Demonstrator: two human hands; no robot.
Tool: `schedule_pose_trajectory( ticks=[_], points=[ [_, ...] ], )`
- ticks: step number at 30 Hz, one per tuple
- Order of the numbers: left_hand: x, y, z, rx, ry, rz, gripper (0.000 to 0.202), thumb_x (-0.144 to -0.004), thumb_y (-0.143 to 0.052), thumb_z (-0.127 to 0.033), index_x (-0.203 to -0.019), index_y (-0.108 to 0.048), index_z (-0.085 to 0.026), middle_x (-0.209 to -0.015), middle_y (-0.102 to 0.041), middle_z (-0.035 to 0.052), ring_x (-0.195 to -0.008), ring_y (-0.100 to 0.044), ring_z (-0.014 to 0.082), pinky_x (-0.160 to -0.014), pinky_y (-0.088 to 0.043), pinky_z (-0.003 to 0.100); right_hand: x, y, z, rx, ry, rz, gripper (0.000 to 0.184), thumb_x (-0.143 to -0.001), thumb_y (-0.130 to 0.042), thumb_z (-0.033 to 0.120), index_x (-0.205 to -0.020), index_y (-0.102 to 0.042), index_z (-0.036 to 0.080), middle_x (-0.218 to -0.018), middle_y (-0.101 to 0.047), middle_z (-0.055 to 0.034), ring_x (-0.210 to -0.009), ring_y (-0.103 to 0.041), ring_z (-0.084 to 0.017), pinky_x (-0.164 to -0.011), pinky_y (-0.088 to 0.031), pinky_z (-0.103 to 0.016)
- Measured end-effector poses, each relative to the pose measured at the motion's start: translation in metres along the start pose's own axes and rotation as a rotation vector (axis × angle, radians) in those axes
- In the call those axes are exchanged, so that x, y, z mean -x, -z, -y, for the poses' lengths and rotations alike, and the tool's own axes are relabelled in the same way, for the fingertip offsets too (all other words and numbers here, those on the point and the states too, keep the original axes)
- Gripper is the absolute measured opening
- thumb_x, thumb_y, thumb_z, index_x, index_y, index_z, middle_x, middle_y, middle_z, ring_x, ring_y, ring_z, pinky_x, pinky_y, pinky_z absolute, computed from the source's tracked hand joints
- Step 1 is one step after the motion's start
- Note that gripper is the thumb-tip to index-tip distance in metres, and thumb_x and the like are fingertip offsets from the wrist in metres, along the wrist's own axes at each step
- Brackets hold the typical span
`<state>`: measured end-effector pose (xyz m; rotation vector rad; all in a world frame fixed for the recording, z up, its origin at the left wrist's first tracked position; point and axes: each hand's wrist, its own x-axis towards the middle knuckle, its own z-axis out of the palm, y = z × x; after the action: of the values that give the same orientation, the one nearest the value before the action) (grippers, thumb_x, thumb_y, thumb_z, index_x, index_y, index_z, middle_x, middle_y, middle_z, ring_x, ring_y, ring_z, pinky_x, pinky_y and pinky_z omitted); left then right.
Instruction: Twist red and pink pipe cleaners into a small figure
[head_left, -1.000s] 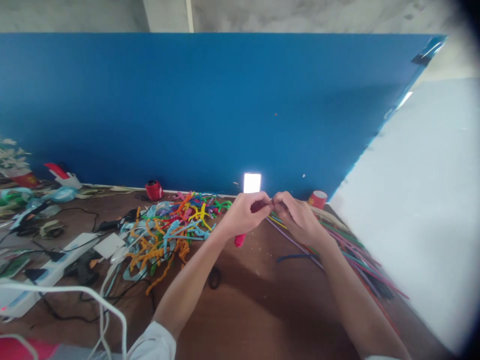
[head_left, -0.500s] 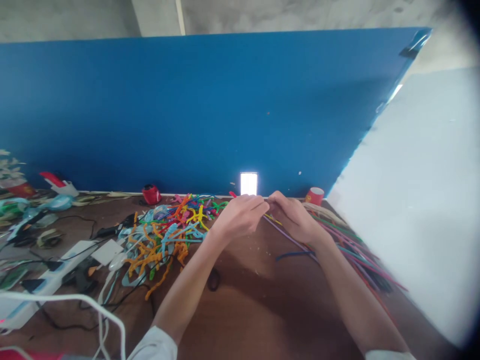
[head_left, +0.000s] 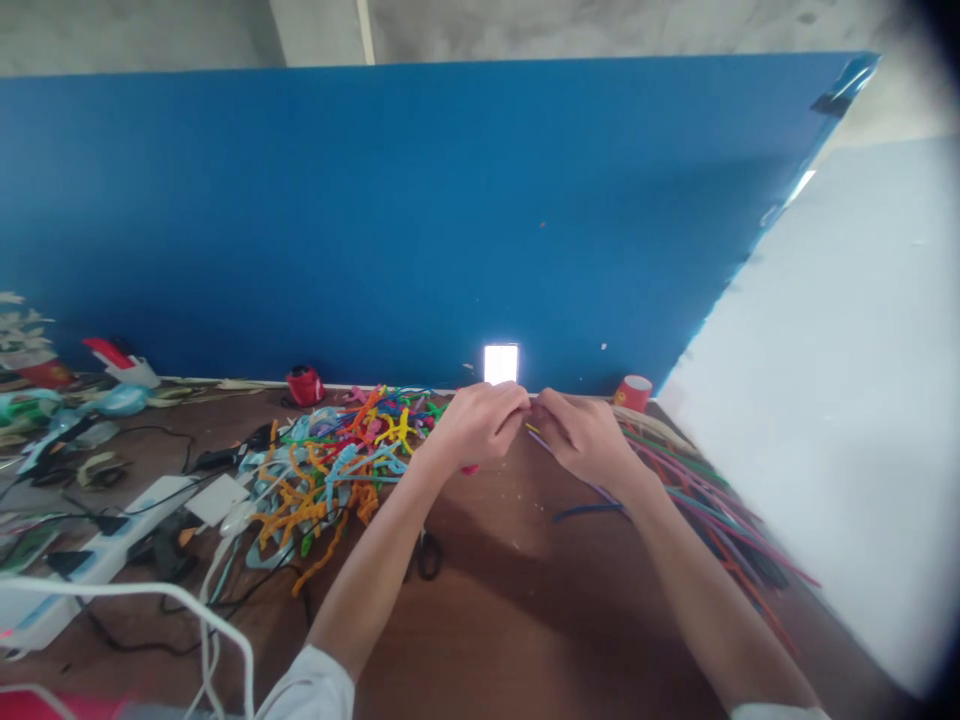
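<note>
My left hand (head_left: 480, 425) and my right hand (head_left: 581, 437) meet fingertip to fingertip above the brown table (head_left: 525, 600), near its far edge. Both are closed in a pinch on a red pipe cleaner (head_left: 470, 468), of which only a short end shows below my left hand. A pile of twisted pipe cleaners (head_left: 337, 465) in orange, light blue, yellow, green and red lies just left of my left hand. A bundle of long straight pipe cleaners (head_left: 705, 510) lies right of my right hand.
A lit phone screen (head_left: 501, 363) leans against the blue partition (head_left: 420, 220). A red cup (head_left: 634, 393) stands right of it, a small red object (head_left: 304, 385) to the left. Scissors (head_left: 427, 552) lie under my left forearm. A power strip (head_left: 82, 565), cables and adapters crowd the left.
My hands stay pinched together and have shifted slightly toward the partition. The red pipe cleaner end below my left hand shows shorter than a second ago. The view has shifted a little.
</note>
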<state>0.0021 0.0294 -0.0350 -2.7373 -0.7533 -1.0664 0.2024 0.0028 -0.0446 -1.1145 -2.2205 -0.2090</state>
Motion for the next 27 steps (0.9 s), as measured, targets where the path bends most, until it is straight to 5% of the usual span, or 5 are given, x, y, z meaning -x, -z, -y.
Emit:
schedule_pose_trajectory(
  ticks=[10,15,18,23,27],
  points=[
    [0.0,0.0,-0.002,-0.103,-0.101,0.007,0.023,-0.095,-0.039,-0.014,-0.08,-0.056,-0.017,-0.077,-0.059,0.0035,-0.07,-0.05,0.0147,-0.066,-0.036,0.029,0.0,-0.003,0.01,-0.294,-0.091,-0.059,0.021,-0.089,-0.044,0.018,-0.068,-0.041,0.022,-0.057,-0.04,0.0042,-0.052,-0.036,-0.012,-0.057,-0.027,-0.028],
    [0.001,-0.002,0.004,-0.309,-0.178,-0.012,0.027,-0.099,-0.036,-0.014,-0.083,-0.058,-0.017,-0.078,-0.06,0.004,-0.075,-0.053,0.0158,-0.07,-0.035,0.031,-0.005,-0.017,0.02,-0.584,-0.298,-0.142,0.03,-0.093,-0.04,0.027,-0.064,-0.036,0.022,-0.057,-0.037,0.004,-0.055,-0.038,-0.012,-0.055,-0.03,-0.027],
    [0.001,-0.008,0.012,-0.339,-0.168,0.004,0.024,-0.098,-0.037,-0.012,-0.089,-0.059,-0.016,-0.08,-0.061,0.0039,-0.077,-0.055,0.0164,-0.071,-0.035,0.031,-0.007,-0.024,0.017,-0.746,-0.405,-0.047,0.031,-0.094,-0.04,0.032,-0.064,-0.039,0.023,-0.051,-0.038,0.0058,-0.047,-0.037,-0.011,-0.049,-0.029,-0.026],
    [0.0,-0.015,0.015,-0.273,-0.02,0.062,0.019,-0.096,-0.042,-0.014,-0.092,-0.06,-0.016,-0.085,-0.065,0.0044,-0.073,-0.056,0.0158,-0.068,-0.036,0.03,-0.007,-0.023,0.011,-0.415,-0.353,-0.069,0.027,-0.095,-0.044,0.03,-0.07,-0.049,0.022,-0.055,-0.049,0.0033,-0.052,-0.045,-0.014,-0.055,-0.032,-0.027],
    [-0.001,-0.006,0.008,-0.111,0.171,0.037,0.022,-0.099,-0.043,-0.025,-0.093,-0.062,-0.018,-0.087,-0.067,0.0042,-0.073,-0.059,0.015,-0.066,-0.036,0.028,-0.006,-0.022,0.012,-0.296,-0.296,-0.152,0.015,-0.097,-0.047,0.033,-0.096,-0.057,0.021,-0.076,-0.063,-0.0013,-0.06,-0.052,-0.015,-0.06,-0.036,-0.028]
  ],
)
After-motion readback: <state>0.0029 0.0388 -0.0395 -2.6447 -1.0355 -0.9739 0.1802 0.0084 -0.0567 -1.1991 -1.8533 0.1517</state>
